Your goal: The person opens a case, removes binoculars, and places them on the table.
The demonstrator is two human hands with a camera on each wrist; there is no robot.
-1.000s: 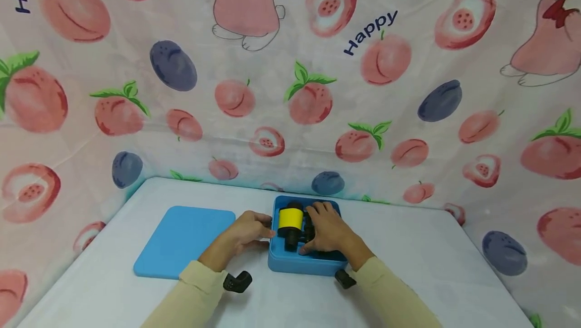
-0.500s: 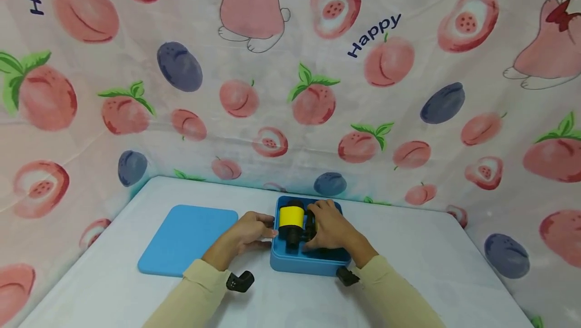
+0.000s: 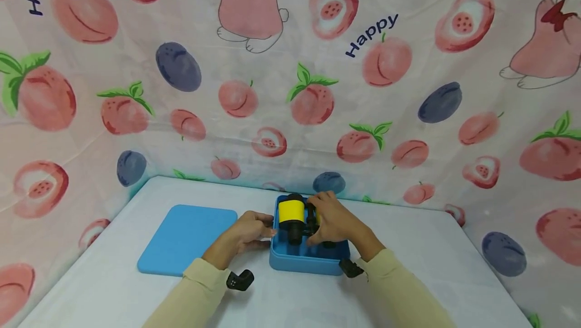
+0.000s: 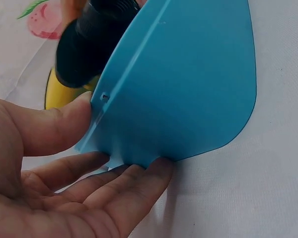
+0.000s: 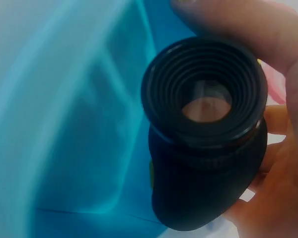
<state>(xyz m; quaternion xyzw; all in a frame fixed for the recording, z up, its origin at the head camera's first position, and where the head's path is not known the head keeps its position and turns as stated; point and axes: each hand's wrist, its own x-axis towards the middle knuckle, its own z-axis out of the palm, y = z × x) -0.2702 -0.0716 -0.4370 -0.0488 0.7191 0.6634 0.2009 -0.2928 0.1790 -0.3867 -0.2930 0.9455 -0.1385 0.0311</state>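
A pair of black and yellow binoculars [image 3: 291, 212] is in and just above a blue plastic box [image 3: 308, 263] in the head view. My right hand [image 3: 337, 220] grips their right barrel from above, thumb on the near side and fingers on the far side. One black eyepiece [image 5: 204, 94] faces the right wrist camera, with the thumb beside it. My left hand [image 3: 248, 232] holds the box at its left side. In the left wrist view the left thumb [image 4: 64, 124] is at the rim and the fingers lie against the outer wall.
A flat blue lid [image 3: 186, 239] lies on the white table [image 3: 399, 257] to the left of the box. Behind the table hangs a fruit-patterned cloth [image 3: 272, 91]. Black wrist cameras sit by both sleeves.
My right hand has raised the binoculars, and more of the box floor shows beneath them. The left hand has stayed at the box's left side. The head view has shifted slightly.
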